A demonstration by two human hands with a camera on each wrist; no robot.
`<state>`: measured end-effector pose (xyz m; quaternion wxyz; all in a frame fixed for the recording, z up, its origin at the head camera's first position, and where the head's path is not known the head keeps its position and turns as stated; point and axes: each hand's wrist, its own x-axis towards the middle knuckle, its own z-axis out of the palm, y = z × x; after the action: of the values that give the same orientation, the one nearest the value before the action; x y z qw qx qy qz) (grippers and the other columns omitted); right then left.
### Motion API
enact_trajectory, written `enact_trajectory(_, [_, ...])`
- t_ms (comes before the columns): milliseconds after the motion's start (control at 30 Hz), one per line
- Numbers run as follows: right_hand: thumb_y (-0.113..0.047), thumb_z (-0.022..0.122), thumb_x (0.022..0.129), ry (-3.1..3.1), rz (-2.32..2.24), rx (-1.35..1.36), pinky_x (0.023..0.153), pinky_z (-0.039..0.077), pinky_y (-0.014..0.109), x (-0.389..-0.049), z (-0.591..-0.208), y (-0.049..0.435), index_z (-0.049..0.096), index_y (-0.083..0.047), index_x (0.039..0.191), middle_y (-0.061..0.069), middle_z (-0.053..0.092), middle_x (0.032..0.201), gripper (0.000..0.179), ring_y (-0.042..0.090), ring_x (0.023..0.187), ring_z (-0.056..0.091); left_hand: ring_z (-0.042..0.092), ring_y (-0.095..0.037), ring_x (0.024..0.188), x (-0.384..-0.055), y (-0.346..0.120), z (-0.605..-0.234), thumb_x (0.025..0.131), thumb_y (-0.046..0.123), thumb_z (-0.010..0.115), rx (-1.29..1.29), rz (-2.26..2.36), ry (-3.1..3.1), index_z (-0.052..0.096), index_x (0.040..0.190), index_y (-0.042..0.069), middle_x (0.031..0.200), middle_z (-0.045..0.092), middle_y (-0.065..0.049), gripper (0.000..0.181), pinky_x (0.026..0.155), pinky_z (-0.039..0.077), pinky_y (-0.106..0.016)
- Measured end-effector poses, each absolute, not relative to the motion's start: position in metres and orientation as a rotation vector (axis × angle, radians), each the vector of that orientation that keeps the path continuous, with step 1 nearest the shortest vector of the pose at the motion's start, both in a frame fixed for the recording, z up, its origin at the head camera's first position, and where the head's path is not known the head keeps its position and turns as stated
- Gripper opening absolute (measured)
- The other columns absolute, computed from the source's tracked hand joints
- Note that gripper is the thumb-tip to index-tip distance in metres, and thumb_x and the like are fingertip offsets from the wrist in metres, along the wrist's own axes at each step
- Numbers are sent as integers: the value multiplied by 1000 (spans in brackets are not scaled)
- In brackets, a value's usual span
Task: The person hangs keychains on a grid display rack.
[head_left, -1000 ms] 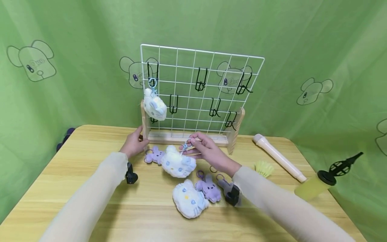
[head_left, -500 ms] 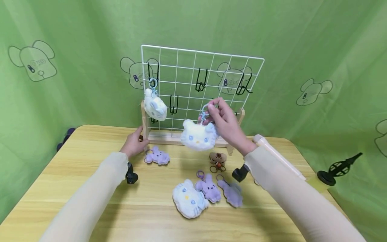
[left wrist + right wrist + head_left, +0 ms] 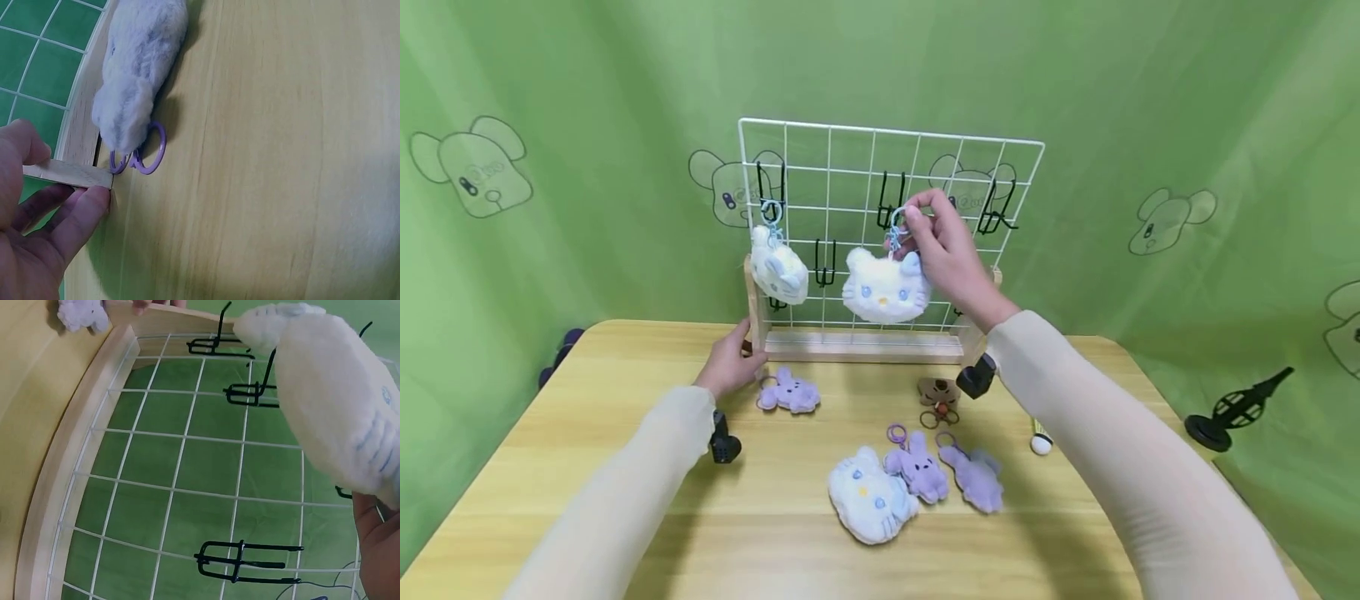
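My right hand pinches the blue ring of a white plush cat-head keychain. The plush hangs upright before the wire grid rack, its ring right beside the upper middle black hook. In the right wrist view the white plush covers part of the grid, and only some of the right hand shows. My left hand holds the rack's left wooden upright. The left wrist view has thumb and fingers on either side of that wood, near a purple plush keychain.
A similar white plush hangs on the upper left hook. On the table lie another white plush, purple plush keychains, a brown keychain and a shuttlecock. A black-topped object stands at right.
My right hand has lifted the white plush keychain from low over the table up to the upper middle hook. The left hand stays on the upright. The view has shifted slightly.
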<state>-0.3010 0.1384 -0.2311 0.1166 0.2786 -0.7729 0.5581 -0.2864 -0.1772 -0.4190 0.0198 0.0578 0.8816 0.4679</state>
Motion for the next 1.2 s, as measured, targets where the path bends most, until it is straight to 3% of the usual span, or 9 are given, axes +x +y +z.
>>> enact_trajectory(533, [-22,41,113,-2368,1500,632,66,62,24,-328,-236,133,46,-8,117,18,71,93,15,14,75,67,68,-33,93,-286,-173,-418,100,7,60,179,1466,2719,19,165,0,126,61,-36,77,71,64,-28])
enact_trajectory(767, [-23,46,112,-2379,1432,538,69,63,24,-331,-238,129,48,-6,116,11,69,84,18,14,75,67,68,-32,91,-286,-174,-417,100,7,59,175,1473,2718,18,166,2,127,60,-37,78,70,64,-29])
enact_trajectory(1033, [-21,52,109,-2351,1487,491,71,66,26,-333,-238,126,51,-2,115,15,69,95,20,14,74,68,68,-35,96,-284,-174,-417,100,6,60,171,1473,2723,20,165,1,128,60,-38,76,72,65,-29])
enact_trajectory(1200, [-23,55,109,-2368,1459,464,69,66,27,-332,-236,126,52,-4,113,11,67,92,20,15,75,69,68,-37,98,-283,-174,-417,101,6,59,167,1461,2731,20,165,0,129,60,-38,75,72,65,-30])
